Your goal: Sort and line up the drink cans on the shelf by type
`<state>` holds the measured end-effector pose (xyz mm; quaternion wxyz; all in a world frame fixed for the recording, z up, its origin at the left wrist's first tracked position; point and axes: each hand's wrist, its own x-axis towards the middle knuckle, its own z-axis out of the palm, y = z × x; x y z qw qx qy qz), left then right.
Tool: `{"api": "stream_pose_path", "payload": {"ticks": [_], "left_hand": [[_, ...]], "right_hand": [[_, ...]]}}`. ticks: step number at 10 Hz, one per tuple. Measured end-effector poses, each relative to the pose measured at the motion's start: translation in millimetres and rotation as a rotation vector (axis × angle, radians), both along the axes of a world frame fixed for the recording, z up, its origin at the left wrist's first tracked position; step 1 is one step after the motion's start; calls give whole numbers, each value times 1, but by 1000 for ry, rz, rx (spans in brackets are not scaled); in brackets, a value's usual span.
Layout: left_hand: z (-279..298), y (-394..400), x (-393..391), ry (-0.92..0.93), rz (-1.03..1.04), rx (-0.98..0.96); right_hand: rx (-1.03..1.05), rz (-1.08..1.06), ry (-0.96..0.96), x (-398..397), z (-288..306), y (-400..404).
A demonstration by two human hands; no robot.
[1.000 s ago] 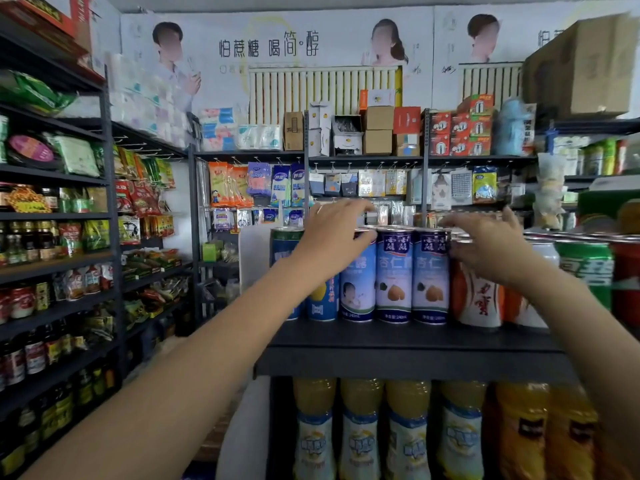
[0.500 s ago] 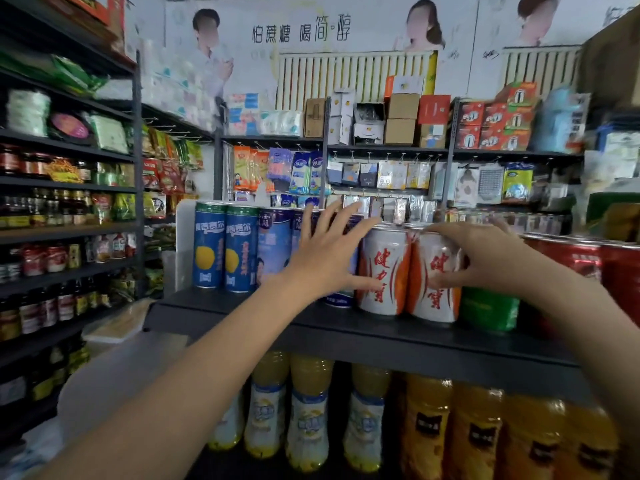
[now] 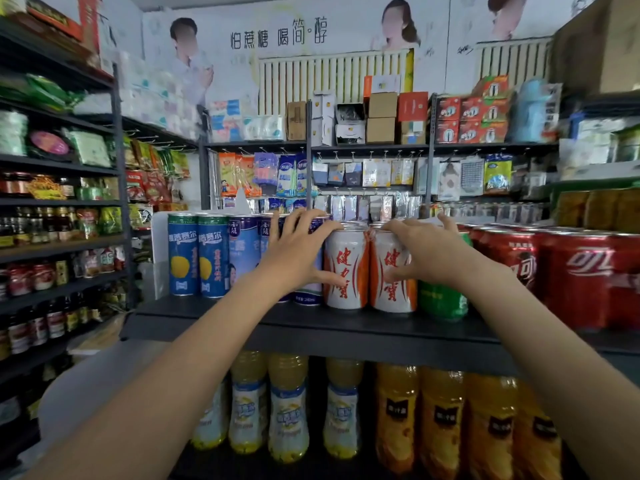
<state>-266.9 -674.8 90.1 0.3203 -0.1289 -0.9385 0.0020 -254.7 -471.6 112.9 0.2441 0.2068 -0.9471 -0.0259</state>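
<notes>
Nearest to me, my two forearms are reaching up over the front lip of the dark shelf (image 3: pixel 311 327), with yellow and orange juice bottles (image 3: pixel 287 410) standing on the tier below. My left hand (image 3: pixel 294 254) is spreading wide, fingers straight, its thumb touching the lower side of the left white-and-orange can (image 3: pixel 346 268) and its fingertips lying across the top rim; the palm is covering a blue can (image 3: pixel 308 296) just beside it. My right hand (image 3: pixel 426 251) is curling round the right white-and-orange can (image 3: pixel 391 271), thumb low on the front, fingers over the top edge. The two white cans are standing upright and touching each other near the shelf front, between the tall blue cans (image 3: pixel 197 254) on the left and a green can (image 3: pixel 443 303) and the red cola cans (image 3: pixel 575 275) on the right.

I am judging these cans to be full, so fairly heavy for their size, stiff in the wall yet easy to dent, and smooth enough to slide readily on the painted shelf. I would be taking them by the side wall low down, or squeezing the pair together from both outer flanks, since pushing at the rim could be tipping them.

Farther back, hanging packets (image 3: pixel 287 174) and stacked cartons (image 3: pixel 381 116) are filling the rear racks.
</notes>
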Motion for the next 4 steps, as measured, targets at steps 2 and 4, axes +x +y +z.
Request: {"api": "stream_pose_path", "payload": {"ticks": [2, 4], "left_hand": [[2, 3, 7, -45, 30, 7], [-5, 25, 21, -29, -30, 25]], "right_hand": [[-31, 2, 30, 3, -4, -4], [-87, -8, 162, 15, -8, 23]]}}
